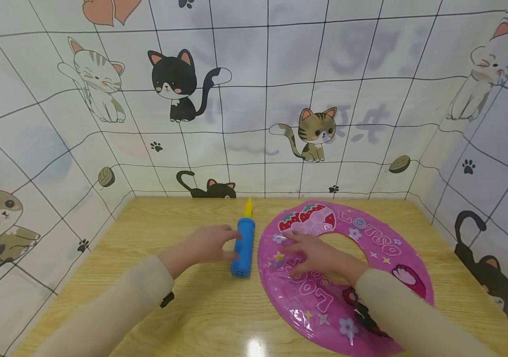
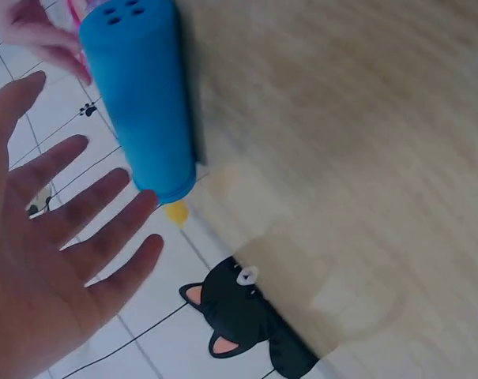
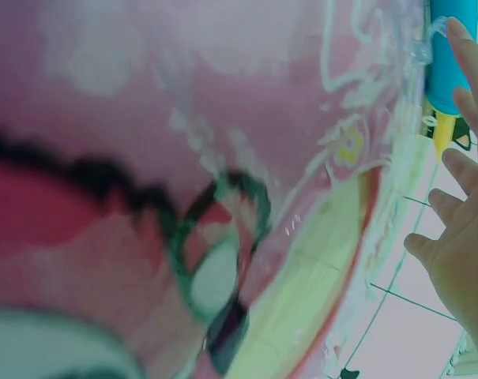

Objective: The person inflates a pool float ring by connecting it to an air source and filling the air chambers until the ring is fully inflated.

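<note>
A blue hand pump (image 1: 244, 248) with a yellow nozzle (image 1: 248, 208) lies on the wooden table, nozzle toward the back wall. Beside its left side is my left hand (image 1: 206, 244), fingers spread and pointing at the pump. The left wrist view shows that palm (image 2: 49, 300) bare, with the fingertips close to the blue barrel. To the pump's right lies a pink swim ring (image 1: 276, 292) printed with strawberries, flowers and lettering. Over the ring's left part, near its hole, hovers my right hand (image 1: 313, 255), fingers spread and holding nothing. Its forearm crosses the ring's front right portion.
The wooden table (image 1: 200, 317) carries both things. Fabric walls with cat prints (image 1: 245, 114) enclose it at the back and both sides. The ring's front edge comes close to the bottom of the head view.
</note>
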`<state>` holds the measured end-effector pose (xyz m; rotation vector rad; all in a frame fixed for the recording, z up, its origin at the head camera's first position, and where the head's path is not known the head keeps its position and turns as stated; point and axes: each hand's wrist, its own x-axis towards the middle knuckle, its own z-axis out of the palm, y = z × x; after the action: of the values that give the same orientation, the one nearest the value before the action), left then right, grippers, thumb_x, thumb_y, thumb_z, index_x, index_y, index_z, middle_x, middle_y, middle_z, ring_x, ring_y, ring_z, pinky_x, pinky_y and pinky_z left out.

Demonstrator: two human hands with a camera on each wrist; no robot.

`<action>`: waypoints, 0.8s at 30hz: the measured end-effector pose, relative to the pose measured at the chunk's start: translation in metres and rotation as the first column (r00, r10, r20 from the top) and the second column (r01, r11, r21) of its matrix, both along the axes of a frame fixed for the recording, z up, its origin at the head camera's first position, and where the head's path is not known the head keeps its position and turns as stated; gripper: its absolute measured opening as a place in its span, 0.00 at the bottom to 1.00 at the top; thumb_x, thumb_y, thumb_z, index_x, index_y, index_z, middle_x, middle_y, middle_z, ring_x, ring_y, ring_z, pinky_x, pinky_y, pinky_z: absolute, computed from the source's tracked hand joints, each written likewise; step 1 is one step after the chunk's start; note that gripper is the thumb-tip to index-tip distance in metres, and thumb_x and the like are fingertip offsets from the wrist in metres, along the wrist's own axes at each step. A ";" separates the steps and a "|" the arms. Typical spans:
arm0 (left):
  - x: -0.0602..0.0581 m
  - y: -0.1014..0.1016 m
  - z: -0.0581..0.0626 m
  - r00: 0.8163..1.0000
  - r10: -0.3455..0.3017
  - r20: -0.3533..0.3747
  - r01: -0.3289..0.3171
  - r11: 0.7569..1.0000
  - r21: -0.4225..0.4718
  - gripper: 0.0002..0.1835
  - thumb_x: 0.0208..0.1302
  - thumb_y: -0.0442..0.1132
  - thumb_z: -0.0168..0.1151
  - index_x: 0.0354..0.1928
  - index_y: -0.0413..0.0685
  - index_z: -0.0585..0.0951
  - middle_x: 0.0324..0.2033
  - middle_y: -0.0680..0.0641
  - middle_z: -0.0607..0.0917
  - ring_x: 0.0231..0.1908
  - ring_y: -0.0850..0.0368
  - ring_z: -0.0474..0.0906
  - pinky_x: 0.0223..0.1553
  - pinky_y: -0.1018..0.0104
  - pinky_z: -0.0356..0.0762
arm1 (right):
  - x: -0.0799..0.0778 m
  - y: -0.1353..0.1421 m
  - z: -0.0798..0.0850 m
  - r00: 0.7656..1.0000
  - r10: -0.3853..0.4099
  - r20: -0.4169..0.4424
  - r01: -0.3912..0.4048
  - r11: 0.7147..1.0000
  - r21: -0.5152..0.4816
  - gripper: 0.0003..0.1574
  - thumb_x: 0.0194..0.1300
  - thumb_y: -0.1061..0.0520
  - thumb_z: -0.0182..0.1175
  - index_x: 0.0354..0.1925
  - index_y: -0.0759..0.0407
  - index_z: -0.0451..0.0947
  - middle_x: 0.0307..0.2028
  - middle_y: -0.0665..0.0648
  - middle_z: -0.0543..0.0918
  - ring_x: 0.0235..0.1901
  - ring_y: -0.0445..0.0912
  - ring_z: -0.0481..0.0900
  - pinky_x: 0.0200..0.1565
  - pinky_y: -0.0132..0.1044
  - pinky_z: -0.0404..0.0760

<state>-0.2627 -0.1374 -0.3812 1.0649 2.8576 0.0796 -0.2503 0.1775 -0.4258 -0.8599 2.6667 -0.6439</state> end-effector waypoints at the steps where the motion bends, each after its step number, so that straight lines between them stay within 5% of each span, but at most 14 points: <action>1: 0.002 0.001 -0.002 1.000 0.022 -0.003 -0.022 1.000 0.011 0.30 0.57 0.63 0.66 0.59 0.58 0.78 0.54 0.49 0.79 0.50 0.53 0.78 0.47 0.56 0.79 | 0.002 0.003 0.002 1.000 0.015 -0.026 -0.015 1.000 0.007 0.45 0.53 0.42 0.73 0.68 0.44 0.70 0.75 0.53 0.52 0.74 0.57 0.44 0.64 0.61 0.61; 7: 0.013 0.007 -0.014 0.989 0.143 0.046 -0.146 0.985 0.094 0.38 0.52 0.69 0.65 0.63 0.62 0.75 0.61 0.45 0.72 0.53 0.48 0.75 0.47 0.53 0.79 | 0.019 0.015 0.012 0.979 0.096 -0.179 -0.085 0.994 0.070 0.52 0.53 0.44 0.74 0.71 0.54 0.64 0.72 0.63 0.59 0.70 0.64 0.54 0.63 0.62 0.61; 11: 0.013 0.009 -0.017 0.987 0.144 0.066 -0.150 0.984 0.095 0.42 0.52 0.70 0.64 0.67 0.61 0.71 0.64 0.45 0.70 0.55 0.47 0.74 0.47 0.52 0.79 | 0.036 0.023 0.012 0.980 0.091 -0.175 -0.075 0.993 0.095 0.54 0.51 0.42 0.74 0.70 0.58 0.64 0.69 0.67 0.63 0.67 0.66 0.60 0.62 0.64 0.61; 18: 0.015 0.010 -0.020 0.999 0.028 -0.034 -0.027 0.999 0.033 0.40 0.54 0.68 0.64 0.65 0.56 0.73 0.61 0.44 0.72 0.57 0.45 0.72 0.54 0.51 0.75 | 0.070 0.022 -0.008 0.998 -0.057 0.003 0.056 0.991 0.119 0.62 0.48 0.28 0.69 0.72 0.57 0.61 0.72 0.65 0.56 0.69 0.67 0.52 0.62 0.72 0.50; 24: 0.020 0.020 -0.021 0.985 -0.148 -0.083 0.146 0.989 -0.030 0.37 0.58 0.68 0.61 0.65 0.58 0.73 0.62 0.47 0.72 0.62 0.45 0.67 0.62 0.45 0.64 | 0.085 0.022 -0.014 0.997 -0.079 -0.014 0.081 0.986 0.148 0.65 0.44 0.27 0.70 0.72 0.56 0.61 0.73 0.66 0.53 0.70 0.67 0.50 0.63 0.71 0.48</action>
<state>-0.2427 -0.1170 -0.4025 1.3007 2.8347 -0.0100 -0.1652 0.1992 -0.4393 -0.7198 2.7272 -0.4524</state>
